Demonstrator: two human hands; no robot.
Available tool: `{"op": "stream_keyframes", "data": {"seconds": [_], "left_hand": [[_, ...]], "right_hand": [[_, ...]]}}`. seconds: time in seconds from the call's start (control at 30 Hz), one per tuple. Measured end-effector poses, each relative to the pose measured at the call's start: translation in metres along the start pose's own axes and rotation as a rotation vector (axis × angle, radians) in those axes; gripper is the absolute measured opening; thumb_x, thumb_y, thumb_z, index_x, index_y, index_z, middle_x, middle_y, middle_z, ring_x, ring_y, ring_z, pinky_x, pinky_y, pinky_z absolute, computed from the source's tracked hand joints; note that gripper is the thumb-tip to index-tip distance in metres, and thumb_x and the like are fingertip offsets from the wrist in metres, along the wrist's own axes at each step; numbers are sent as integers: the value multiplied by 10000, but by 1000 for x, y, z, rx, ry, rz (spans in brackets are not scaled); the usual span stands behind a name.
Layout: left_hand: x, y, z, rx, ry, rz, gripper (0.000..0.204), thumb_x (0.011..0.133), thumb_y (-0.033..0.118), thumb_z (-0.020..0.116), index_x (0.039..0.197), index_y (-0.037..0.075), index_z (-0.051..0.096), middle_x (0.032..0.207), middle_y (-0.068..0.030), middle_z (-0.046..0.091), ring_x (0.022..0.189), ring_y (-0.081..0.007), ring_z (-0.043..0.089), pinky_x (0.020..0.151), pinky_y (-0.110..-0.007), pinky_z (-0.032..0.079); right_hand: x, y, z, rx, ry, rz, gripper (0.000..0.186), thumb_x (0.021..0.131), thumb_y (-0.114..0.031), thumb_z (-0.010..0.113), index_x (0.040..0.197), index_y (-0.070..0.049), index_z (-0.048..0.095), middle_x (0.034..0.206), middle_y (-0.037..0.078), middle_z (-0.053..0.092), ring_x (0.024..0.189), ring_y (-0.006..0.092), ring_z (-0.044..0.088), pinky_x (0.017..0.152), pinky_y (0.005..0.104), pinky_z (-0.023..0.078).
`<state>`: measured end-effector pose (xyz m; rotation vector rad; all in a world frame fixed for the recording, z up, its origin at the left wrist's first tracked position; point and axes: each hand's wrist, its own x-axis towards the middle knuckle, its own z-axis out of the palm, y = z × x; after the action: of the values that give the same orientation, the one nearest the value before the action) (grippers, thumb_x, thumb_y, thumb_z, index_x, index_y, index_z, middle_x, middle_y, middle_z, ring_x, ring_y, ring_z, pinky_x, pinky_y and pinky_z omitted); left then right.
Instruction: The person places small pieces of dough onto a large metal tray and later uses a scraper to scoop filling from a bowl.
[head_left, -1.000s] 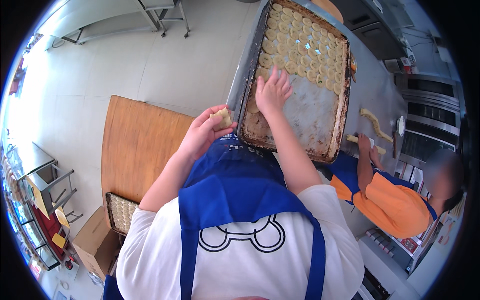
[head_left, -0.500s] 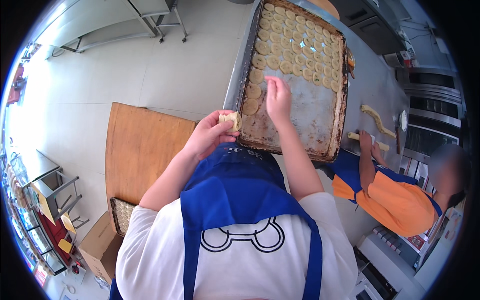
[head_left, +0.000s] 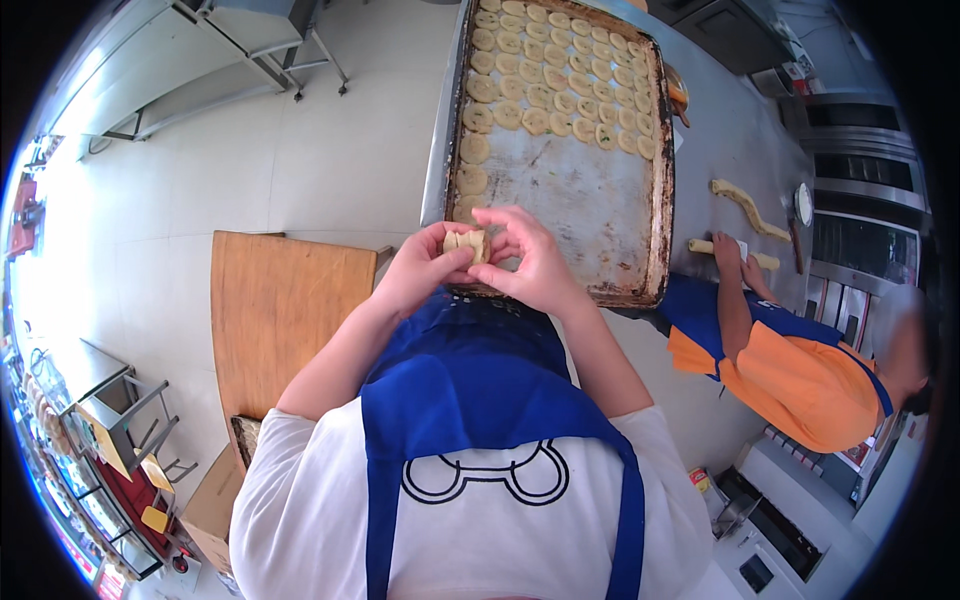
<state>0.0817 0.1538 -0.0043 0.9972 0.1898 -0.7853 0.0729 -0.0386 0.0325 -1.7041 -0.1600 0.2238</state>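
My left hand (head_left: 428, 262) is closed round a short stack of pale dough pieces (head_left: 463, 243), held at the near left corner of a large baking tray (head_left: 585, 215). Close against the right end of that stack, my right hand (head_left: 530, 262) has its thumb and fingers apart and curved. Whether its fingertips touch the dough is hard to make out. Flat dough rounds (head_left: 540, 72), some with green flecks, lie in rows over the tray's far part. A few more rounds (head_left: 472, 180) run down its left edge, the nearest partly hidden by my hands.
The tray rests on a metal table (head_left: 735, 130). At the right, a co-worker in an orange top (head_left: 790, 385) has hands on a dough roll (head_left: 765, 261); a dough strip (head_left: 745, 208) and white bowl (head_left: 803, 204) lie beyond. A wooden board (head_left: 290, 320) stands at my left.
My right hand has come back from over the tray's left column to the dough in my left hand, its fingers spreading from a pinch. The tray appears farther left as the view shifts.
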Motion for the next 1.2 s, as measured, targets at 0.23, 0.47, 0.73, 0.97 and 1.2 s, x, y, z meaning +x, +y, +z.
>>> {"op": "stream_keyframes", "data": {"seconds": [0.23,0.47,0.73,0.97,1.2], "left_hand": [[-1,10,7,1094,97,294,276,922,95,652,1177,7,597,844,-64,684,775,-110,675,700,-268,551],[4,19,-4,417,80,156,310,943,27,601,1247,-5,546,1119,-69,628,904,-126,666,790,-259,562],[5,25,-7,123,112,146,332,997,100,517,1314,4,497,1226,-110,597,1009,-199,669,869,-311,569],[1,27,-19,-118,107,138,392,1018,148,469,1382,4,449,1306,-150,567,1085,-271,653,918,-346,558],[-7,27,-26,-203,133,97,428,1027,192,463,1407,-1,424,1349,-171,532,1178,-318,604,952,-363,542]], "right_hand": [[-14,28,-22,-231,31,115,266,793,-69,772,1032,-11,672,1025,75,631,834,155,683,710,295,577],[-2,73,-49,-785,47,127,393,821,-284,735,1156,-99,645,1154,164,569,1030,332,601,876,430,489],[48,100,-29,-1206,293,-87,615,893,-353,625,1422,-100,440,1442,206,376,1291,379,383,1086,531,244],[52,119,-28,-1229,325,-58,666,905,-441,596,1450,-108,405,1462,221,349,1359,371,320,1108,569,200],[56,114,-41,-1264,252,-26,809,895,-595,546,1494,-106,310,1490,242,312,1422,392,241,1121,635,144]]}}
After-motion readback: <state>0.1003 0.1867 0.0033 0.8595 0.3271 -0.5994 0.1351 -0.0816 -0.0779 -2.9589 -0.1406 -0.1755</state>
